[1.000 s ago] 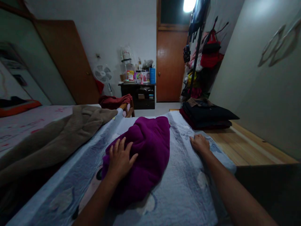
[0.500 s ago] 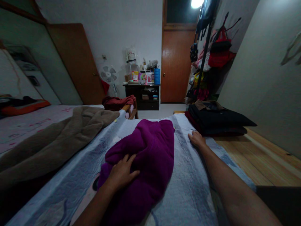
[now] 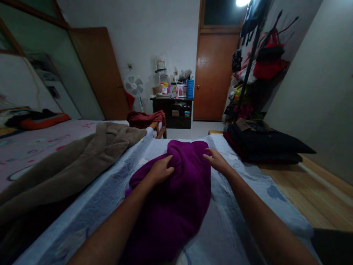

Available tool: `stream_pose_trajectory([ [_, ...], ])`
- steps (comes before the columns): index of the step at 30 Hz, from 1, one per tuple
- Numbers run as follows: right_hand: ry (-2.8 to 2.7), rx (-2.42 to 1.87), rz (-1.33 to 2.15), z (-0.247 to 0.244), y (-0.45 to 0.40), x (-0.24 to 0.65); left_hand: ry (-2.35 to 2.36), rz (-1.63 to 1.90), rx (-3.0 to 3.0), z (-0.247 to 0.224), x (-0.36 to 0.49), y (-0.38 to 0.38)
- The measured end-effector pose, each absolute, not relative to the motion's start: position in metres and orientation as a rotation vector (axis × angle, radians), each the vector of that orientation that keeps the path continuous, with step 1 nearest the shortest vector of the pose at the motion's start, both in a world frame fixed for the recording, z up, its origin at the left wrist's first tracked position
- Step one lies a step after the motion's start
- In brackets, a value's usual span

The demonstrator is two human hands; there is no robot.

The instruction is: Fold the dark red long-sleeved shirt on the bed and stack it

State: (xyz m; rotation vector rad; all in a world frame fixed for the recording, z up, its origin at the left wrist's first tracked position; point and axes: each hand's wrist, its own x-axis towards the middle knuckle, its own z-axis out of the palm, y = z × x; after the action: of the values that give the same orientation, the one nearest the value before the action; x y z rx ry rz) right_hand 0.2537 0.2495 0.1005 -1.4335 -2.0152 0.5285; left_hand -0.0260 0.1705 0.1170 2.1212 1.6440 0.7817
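Observation:
A thick purple garment lies folded and slightly rumpled on the blue-grey patterned bedspread. My left hand rests on its upper left part, thumb and forefinger apart. At the garment's upper right edge is my right hand, its fingers spread and pointing left; whether the fingertips touch the cloth I cannot tell. Neither hand grips anything that I can see. The garment's lower left side is partly hidden by my left forearm.
To the left lies a brown fleecy garment across the bed's edge. A stack of folded dark clothes sits at right, by bare wooden boards. Beyond the bed are a dark cabinet, a fan and a door.
My right hand has moved left from the bedspread to the garment's upper right edge. My left hand has slid forward and right over the garment. The view has shifted slightly.

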Motion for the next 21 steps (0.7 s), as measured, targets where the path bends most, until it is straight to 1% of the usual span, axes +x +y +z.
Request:
stream_pose_trajectory([
  [2, -1.984, -1.265, 0.686, 0.123, 0.239, 0.234, 1.521, 0.694, 2.347, 0.124, 0.007, 0.159],
  [4, -2.002, -1.179, 0.745, 0.142, 0.229, 0.221, 1.376, 0.543, 2.581, 0.124, 0.039, 0.140],
  [6, -2.089, -1.204, 0.676, 0.150, 0.220, 0.213, 1.200, 0.428, 2.771, 0.119, 0.065, 0.114],
  [8, -2.196, -1.320, 0.509, 0.147, 0.215, 0.209, 1.002, 0.398, 2.855, 0.117, 0.077, 0.090],
  [11, -2.275, -1.506, 0.342, 0.129, 0.212, 0.214, 0.799, 0.477, 2.862, 0.123, 0.066, 0.068],
  [13, -2.228, -1.549, 0.417, 0.121, 0.213, 0.228, 0.934, 0.652, 2.814, 0.131, 0.041, 0.071],
  [16, -1.966, -1.447, 0.738, 0.124, 0.215, 0.265, 1.663, 0.964, 2.465, 0.129, -0.010, 0.097],
  [18, -1.720, -1.400, 0.908, 0.130, 0.215, 0.295, 2.032, 0.952, 2.031, 0.115, -0.041, 0.120],
  [19, -1.630, -1.411, 0.917, 0.132, 0.214, 0.309, 2.079, 0.894, 1.834, 0.106, -0.053, 0.130],
  [21, -1.586, -1.532, 0.718, 0.134, 0.214, 0.331, 1.878, 0.814, 1.595, 0.088, -0.066, 0.142],
])
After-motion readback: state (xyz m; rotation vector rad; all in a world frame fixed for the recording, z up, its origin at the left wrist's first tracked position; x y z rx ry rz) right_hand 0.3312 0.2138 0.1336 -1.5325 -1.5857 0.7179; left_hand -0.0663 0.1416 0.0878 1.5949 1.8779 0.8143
